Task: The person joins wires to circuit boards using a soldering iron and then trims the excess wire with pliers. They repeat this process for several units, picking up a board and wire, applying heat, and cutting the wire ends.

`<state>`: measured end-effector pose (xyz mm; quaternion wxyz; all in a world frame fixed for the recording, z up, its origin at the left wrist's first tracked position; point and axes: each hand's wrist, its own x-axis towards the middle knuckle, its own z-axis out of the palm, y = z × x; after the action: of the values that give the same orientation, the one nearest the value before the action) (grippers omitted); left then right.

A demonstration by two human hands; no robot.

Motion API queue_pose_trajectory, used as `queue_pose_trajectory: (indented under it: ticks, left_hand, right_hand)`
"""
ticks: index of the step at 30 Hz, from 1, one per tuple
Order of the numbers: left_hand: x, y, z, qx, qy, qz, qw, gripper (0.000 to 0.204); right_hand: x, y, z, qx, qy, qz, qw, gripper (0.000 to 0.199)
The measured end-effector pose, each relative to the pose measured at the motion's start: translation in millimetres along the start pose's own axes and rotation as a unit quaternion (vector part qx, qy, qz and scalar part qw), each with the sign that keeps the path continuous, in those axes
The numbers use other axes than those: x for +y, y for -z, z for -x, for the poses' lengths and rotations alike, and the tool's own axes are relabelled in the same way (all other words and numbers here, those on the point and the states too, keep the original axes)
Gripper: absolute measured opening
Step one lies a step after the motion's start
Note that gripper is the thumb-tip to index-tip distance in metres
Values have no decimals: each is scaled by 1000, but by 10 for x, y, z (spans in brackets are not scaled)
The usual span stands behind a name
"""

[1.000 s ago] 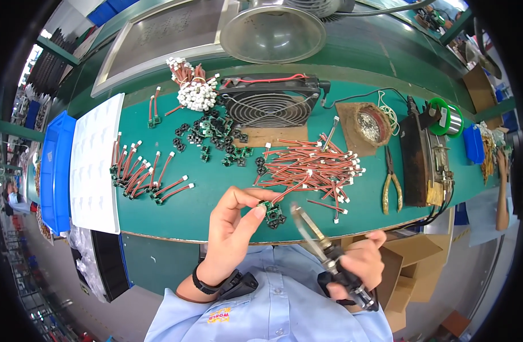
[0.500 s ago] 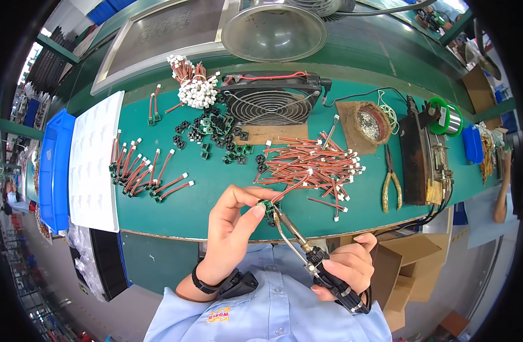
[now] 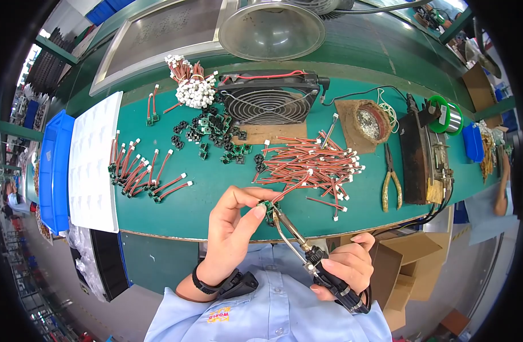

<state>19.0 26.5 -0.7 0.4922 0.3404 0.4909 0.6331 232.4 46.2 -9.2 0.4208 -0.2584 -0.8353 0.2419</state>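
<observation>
Between thumb and fingers, my left hand (image 3: 235, 219) pinches a small green circuit board (image 3: 267, 212) above the near edge of the table. A red and black wire lead (image 3: 294, 187) with a white plug runs from that board toward the pile of leads. My right hand (image 3: 348, 267) is wrapped round the black handle of a soldering iron (image 3: 308, 251), which has a thin metal feed tube beside its shaft. The iron's tip meets the board close to the wire end; the exact contact point is too small to make out.
Loose wire leads (image 3: 312, 162) lie beyond my hands. A black fan (image 3: 267, 100) stands behind them, near loose boards (image 3: 216, 125). Wired boards (image 3: 139, 176) lie left, beside a white tray (image 3: 95, 159). Rightward are pliers (image 3: 391, 179), a solder spool (image 3: 446, 118) and a round tin (image 3: 372, 125).
Both hands, the board and the iron hold almost the same position. The view has shifted very slightly.
</observation>
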Motion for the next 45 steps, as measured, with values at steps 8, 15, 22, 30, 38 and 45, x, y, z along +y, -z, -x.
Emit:
queue_pose_trajectory:
  ticks: [8,15,22,30,38,45]
  left_hand:
    - [46,7,12,6,18,14,1000,7]
    - [123,5,6,-37,92,113,989,13]
    - [43,20,-2,-79,75,132,985,12]
    - [-37,83,21,-56,39,117,991,20]
    - [3,161,57,-108,51,127,985,22]
    - [38,184,129,-132,43,125,982,25]
  right_hand:
    - [66,75,23,63,-15,45,997,43]
    - [690,-61,-176,160,-204,236,937,43]
    - [683,-40,7,295,-176,77,936,32]
    - [1178,409,509,545,-124,223,799,32]
    - [1477,449,678,552,-150,290,767,41]
    - [1346,516,574,565,-120,239,780,42]
